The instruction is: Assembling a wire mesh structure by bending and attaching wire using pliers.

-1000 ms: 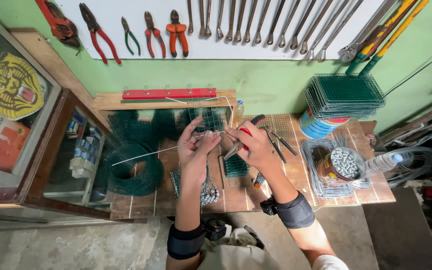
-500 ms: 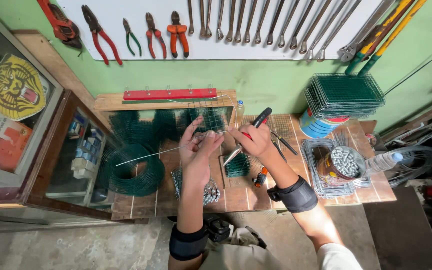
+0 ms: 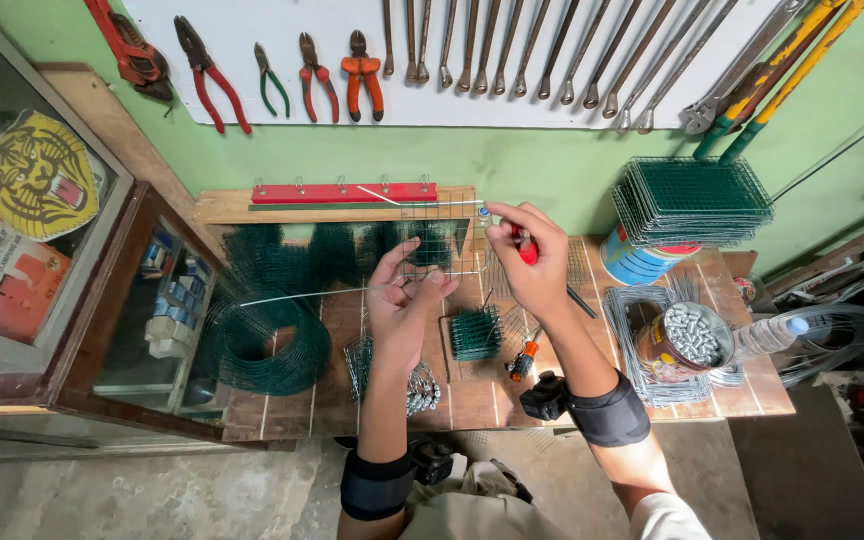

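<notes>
Both hands grip a wire mesh panel point(image 3: 432, 240) above the bench point(image 3: 472, 390). The right hand point(image 3: 530, 262), holding red-handled pliers point(image 3: 526, 248), has risen to its upper corner; the left hand point(image 3: 404, 300) pinches the lower edge.

Both hands point(image 3: 407, 300) point(image 3: 530, 258) raised, fingers pinched

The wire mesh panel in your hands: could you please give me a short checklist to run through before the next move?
1. Left hand grips the wire mesh panel: ok, fingers curl around its lower edge.
2. Right hand holds the red-handled tool at the panel's upper corner: ok.
3. Tool tip seated on the wire: cannot tell, hidden by the hand.
4. Long straight wire free of the mesh roll: cannot tell, it crosses above it.
5. Can of metal pieces upright on the workbench: ok.
</notes>
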